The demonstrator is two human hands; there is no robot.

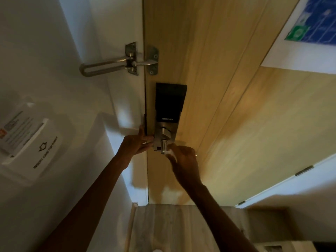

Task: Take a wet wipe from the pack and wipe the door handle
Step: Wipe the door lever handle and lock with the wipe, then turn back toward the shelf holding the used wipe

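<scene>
A silver door handle (pixel 164 145) juts out from the metal plate of a black smart lock (pixel 170 102) on a light wooden door (pixel 209 88). My right hand (pixel 183 159) is closed on a white wet wipe (pixel 171 154) pressed against the end of the handle. Resting flat on the door's edge just left of the lock plate, my left hand (pixel 135 142) has its fingers extended and holds nothing. The wipe pack is not in view.
A metal swing-bar guard (pixel 116 63) bridges the white frame and the door above the lock. A key-card holder (pixel 31 140) hangs on the white wall at left. A blue notice (pixel 316 20) is on the door at top right. Wood-look floor (pixel 172 226) lies below.
</scene>
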